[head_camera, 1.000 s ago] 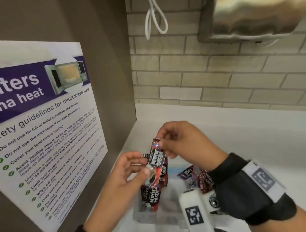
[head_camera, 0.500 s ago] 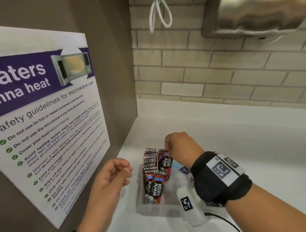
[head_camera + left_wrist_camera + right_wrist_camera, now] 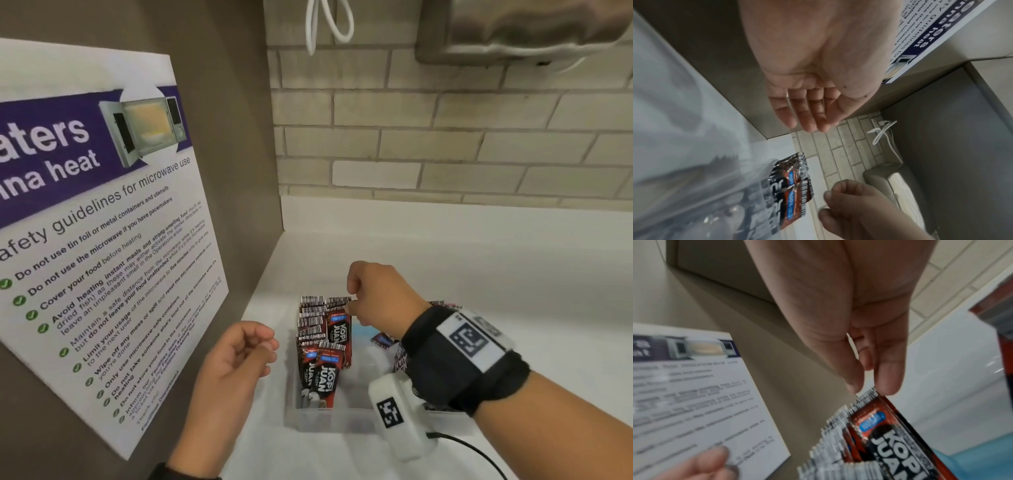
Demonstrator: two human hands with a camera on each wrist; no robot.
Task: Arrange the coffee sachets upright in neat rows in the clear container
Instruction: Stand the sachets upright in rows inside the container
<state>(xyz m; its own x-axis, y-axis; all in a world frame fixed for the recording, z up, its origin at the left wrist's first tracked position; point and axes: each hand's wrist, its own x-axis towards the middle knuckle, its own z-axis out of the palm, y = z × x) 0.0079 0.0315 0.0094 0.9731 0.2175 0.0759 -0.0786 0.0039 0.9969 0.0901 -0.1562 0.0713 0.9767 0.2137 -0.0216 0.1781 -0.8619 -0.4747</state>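
The white tabertop is wrong word; beneath my hands lies the white tabletop [image 3: 479, 274], with the large microwave-safety poster [image 3: 102, 240] on the brown panel left of my left grip. The clear plastic container [image 3: 329, 419] sits under my right grip [image 3: 380, 294], whose thumb and fingers pinch the top edge of an upright red-and-black coffee sachet [image 3: 339, 329] in its row. My left grip [image 3: 236, 363] hovers just left of the container, loosely curled, holding nothing.

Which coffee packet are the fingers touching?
The tall red-and-black upright coffee sachet at the right end of the back row; the right hand pinches its top edge. The front two stand lower, untouched.
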